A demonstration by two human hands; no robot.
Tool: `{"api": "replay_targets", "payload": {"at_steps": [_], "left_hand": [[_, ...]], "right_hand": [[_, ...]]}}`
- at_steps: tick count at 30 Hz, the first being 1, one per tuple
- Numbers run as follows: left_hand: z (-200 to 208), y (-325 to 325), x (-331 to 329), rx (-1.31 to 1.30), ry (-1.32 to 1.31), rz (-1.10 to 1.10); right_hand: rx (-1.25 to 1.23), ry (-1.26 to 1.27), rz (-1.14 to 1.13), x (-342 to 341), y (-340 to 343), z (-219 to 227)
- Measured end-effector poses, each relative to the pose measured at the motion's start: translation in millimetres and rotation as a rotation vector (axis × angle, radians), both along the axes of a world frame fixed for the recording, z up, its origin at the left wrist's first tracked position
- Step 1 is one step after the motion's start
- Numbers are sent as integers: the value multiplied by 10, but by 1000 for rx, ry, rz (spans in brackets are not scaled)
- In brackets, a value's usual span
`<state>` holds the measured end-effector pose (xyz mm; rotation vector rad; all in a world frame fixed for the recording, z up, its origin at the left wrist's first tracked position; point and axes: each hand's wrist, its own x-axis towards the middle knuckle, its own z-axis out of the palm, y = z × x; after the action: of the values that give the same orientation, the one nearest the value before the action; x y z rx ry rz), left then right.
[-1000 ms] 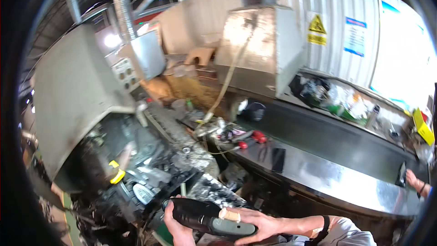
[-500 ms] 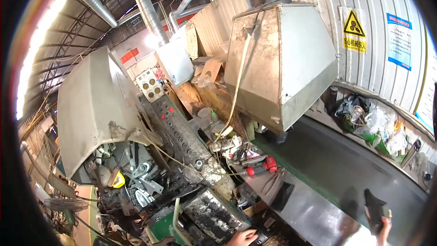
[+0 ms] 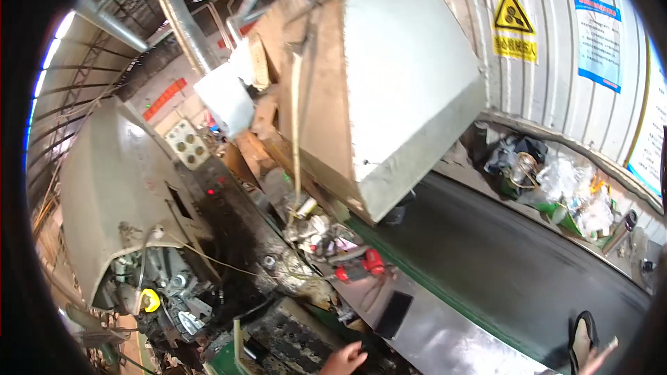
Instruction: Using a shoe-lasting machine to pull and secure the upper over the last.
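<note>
Apparently handling dark looped piece (image 3: 592,328) at right hand (image 3: 599,360), by near edge of conveyor belt (image 3: 486,257); impossible to tell opening or hold. Left hand (image 3: 344,360) half-curled, seemingly empty. Next, probably: steady piece.

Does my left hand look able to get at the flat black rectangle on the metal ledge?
Probably yes: the left hand is close to the flat black rectangle, which lies uncovered on the metal ledge, and nothing visible blocks the way between them.

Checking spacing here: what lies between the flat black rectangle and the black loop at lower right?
Head view: bare metal ledge, green strip, then dark belt before the loop.
</note>
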<state>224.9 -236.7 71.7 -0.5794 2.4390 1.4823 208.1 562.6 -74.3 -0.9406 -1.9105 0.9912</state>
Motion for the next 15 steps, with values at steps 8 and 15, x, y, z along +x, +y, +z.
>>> {"api": "replay_targets", "payload": {"at_steps": [8,15], "left_hand": [[-301,59,-3222,-437,421,-331],[-669,-379,-4608,-897,113,-425]], "right_hand": [[-277,-378,1053,-500,-3543,395],[-253,-734,1050,-946,-4282,1551]]}}
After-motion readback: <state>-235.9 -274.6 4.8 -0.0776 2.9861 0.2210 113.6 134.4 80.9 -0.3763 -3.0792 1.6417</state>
